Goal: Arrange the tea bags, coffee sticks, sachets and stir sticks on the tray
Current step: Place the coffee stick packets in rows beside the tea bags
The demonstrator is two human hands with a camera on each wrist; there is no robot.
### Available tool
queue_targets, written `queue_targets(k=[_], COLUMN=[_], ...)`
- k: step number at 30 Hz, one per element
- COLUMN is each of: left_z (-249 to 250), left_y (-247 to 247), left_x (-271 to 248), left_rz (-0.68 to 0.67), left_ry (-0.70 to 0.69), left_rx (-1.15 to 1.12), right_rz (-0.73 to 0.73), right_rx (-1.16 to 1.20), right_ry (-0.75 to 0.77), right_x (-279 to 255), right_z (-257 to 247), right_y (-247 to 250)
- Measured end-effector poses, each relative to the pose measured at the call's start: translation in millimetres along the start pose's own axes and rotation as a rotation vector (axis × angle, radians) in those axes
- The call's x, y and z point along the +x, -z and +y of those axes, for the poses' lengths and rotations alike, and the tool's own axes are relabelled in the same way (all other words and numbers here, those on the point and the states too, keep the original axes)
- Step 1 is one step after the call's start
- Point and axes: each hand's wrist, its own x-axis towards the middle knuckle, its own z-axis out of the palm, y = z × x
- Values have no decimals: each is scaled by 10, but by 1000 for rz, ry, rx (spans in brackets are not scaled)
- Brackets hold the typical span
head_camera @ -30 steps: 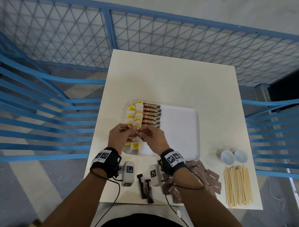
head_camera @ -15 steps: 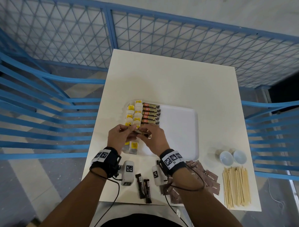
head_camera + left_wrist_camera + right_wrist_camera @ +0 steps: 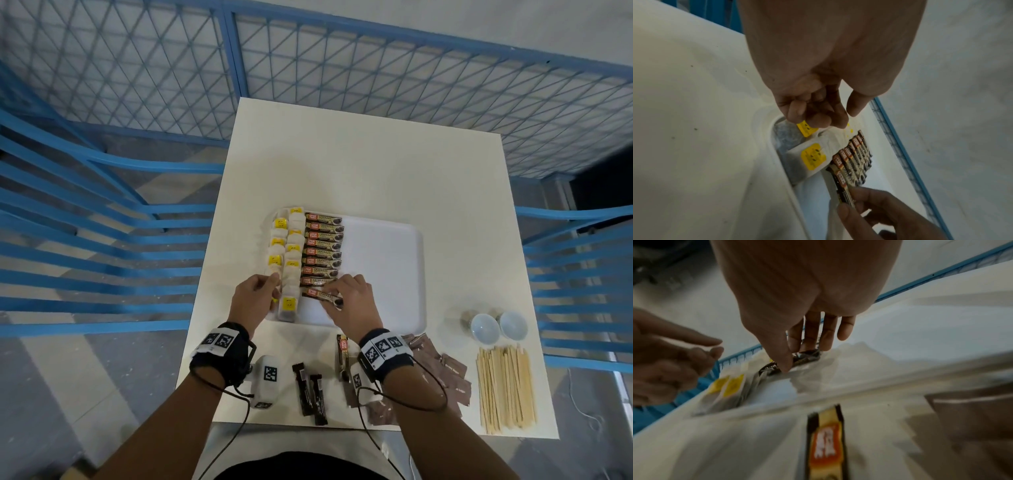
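Observation:
A white tray (image 3: 383, 274) holds two columns of yellow-tagged tea bags (image 3: 289, 305) on its left. Beside them lies a row of coffee sticks (image 3: 322, 253). My right hand (image 3: 334, 296) pinches one coffee stick (image 3: 317, 294) by its right end, low over the tray at the near end of that row. The right wrist view shows thumb and fingers on the coffee stick (image 3: 807, 356). My left hand (image 3: 270, 287) hovers over the tea bags with loosely curled fingers (image 3: 818, 120) holding nothing, just above a yellow tag (image 3: 805, 130).
Loose coffee sticks (image 3: 310, 390) lie near the table's front edge, one more (image 3: 342, 356) by my right wrist. Brown sachets (image 3: 448, 377), wooden stir sticks (image 3: 505, 387) and two small white cups (image 3: 484, 329) sit at the right. Blue fencing surrounds the table.
Both hands held the coffee stick before. My left hand has let go and moved left over the tea bags, while my right hand has lowered the stick toward the tray.

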Motion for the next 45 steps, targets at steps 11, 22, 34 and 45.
queue_targets(k=[11,22,34,45], left_z=[-124,-402,-503,-735], left_y=[37,53,51,-131], left_x=[-143,-227,-349,-846], left_rz=[-127,-229,-324,-363], left_ry=[-128,-130,-165,-197], left_rx=[327,411,495,795], right_rz=[-2,24,204,-12], right_rx=[-181,-195,117,198], right_ry=[-47,-125,-183,-404], right_x=[48,71,-261,-1065], right_z=[-183,-255,-223,-64], right_y=[-142,-150,7,271])
